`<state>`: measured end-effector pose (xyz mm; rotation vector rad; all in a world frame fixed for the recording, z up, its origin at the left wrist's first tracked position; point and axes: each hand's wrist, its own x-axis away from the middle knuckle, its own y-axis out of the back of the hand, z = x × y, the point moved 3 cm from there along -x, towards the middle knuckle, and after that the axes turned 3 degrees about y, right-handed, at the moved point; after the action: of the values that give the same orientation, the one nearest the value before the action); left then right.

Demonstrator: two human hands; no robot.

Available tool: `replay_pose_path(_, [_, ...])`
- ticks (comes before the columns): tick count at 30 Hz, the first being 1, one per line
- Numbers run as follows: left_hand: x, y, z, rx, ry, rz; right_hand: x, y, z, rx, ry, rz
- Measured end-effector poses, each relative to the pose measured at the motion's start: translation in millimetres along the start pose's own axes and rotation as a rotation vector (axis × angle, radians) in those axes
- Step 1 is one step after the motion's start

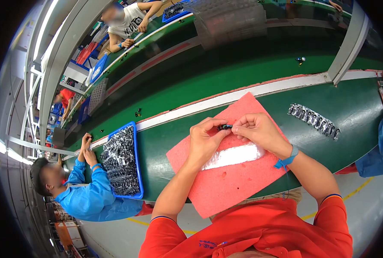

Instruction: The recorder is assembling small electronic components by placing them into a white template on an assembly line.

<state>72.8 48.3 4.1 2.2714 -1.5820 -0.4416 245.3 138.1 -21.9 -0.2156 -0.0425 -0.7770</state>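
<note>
Over a pink foam sheet (226, 189), my two hands meet at a small black cylindrical part (224, 127) whose exact kind I cannot make out. My left hand (205, 139) grips its left end between thumb and fingers. On its right end, the thumb and forefinger of my right hand (257, 130) are pinched, and a blue strap circles that wrist. Just below the hands, a shiny silvery-white strip (234, 156) lies on the foam. Part of the black piece is hidden by my fingertips.
Left of the foam stands a blue tray (137, 163) heaped with small black parts in clear wrap. A wrapped row of similar parts (314, 120) lies right on the green table. Beyond a white rail runs a green conveyor (226, 81). A co-worker in blue (86, 195) sits left.
</note>
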Motion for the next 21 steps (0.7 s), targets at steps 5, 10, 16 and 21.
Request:
replay_pose_path(5, [-0.1, -0.9, -1.8, -0.031, -0.111, -0.020, -1.7, 0.8, -2.9, 0.020, -0.014, -0.008])
replay_pose_path(10, [0.6, -1.6, -2.4, -0.062, -0.151, -0.021, -2.4, 0.7, -4.1, 0.034, -0.031, -0.021])
replay_pose_path(16, [2.5, -1.7, -4.2, -0.090, -0.169, -0.034, -0.8, -0.8, 0.5, 0.056, -0.056, -0.033])
replay_pose_path(21, [4.2, -1.3, -6.9, -0.072, -0.147, -0.034, -0.1, -0.9, -0.5, 0.059, -0.048, -0.040])
